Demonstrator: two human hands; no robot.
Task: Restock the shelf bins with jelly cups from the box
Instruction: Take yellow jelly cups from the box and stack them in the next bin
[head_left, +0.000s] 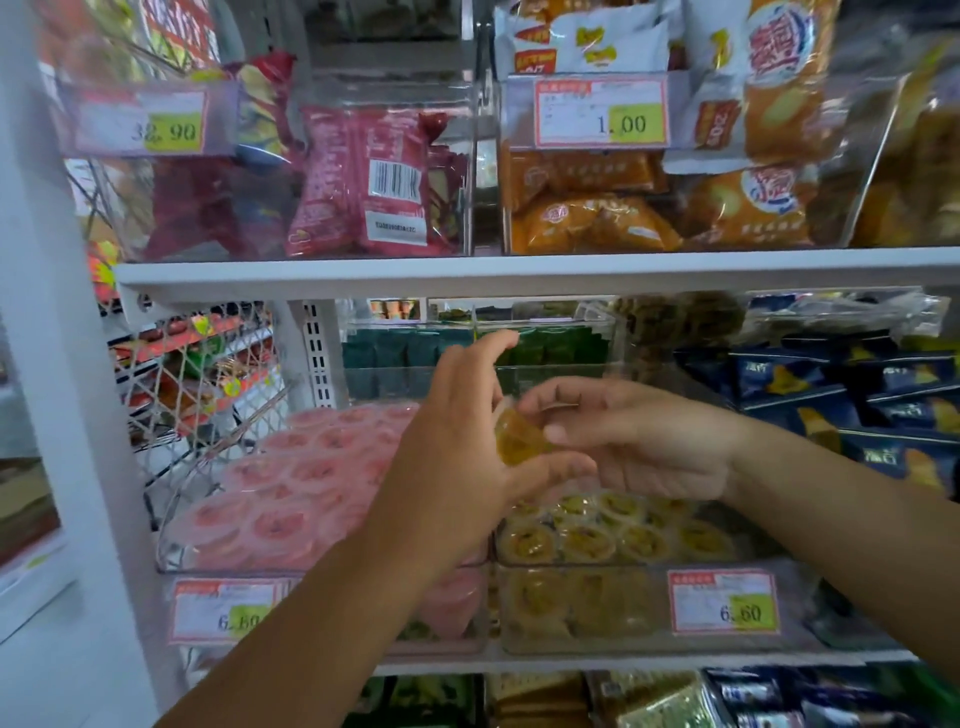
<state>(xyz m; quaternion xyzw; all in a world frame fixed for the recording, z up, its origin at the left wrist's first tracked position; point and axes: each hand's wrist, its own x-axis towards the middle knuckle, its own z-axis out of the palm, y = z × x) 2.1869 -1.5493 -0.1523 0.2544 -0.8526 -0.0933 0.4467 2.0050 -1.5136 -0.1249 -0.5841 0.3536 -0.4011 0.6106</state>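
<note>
Nearest the lens: two bare forearms, one rising from the lower edge and one entering from the right edge, meeting at a single yellow jelly cup (519, 439).

Grip state:
- Left hand (457, 457): back toward the camera, thumb stretched beneath the cup, index finger raised and almost straight, other fingers bent with tips hidden.
- Right hand (639, 441): palm turned leftward, thumb tip and index finger pinching the cup's right side.
- Both hands clamped on the same cup, held tilted in the air over the bins.

Below the grip:
- Directly beneath: yellow-cup bin (623, 535), clear plastic, cups packed lids up.
- Below and right: right price tag (724, 603), red border, "6.60" on a yellow-green patch, small print unreadable.
- Below and left: pink-cup bin (291, 483), clear plastic, pink cups lids up.
- Left price tag (223, 610): partly covered by the left forearm, legible only as "6." and a closing "0".

Behind the grip: green packets (467, 348), print too blurred to read.
Right of the grip: blue packets (831, 400) with white characters, not legible.

Above the grip, beyond the white shelf board (467, 273):
- Up and left: red packets (374, 182) showing a barcode; further left, tag reading "32.90" (143, 124).
- Up and right: orange packets (592, 218); above them, tag reading "1.00" (600, 111).
</note>
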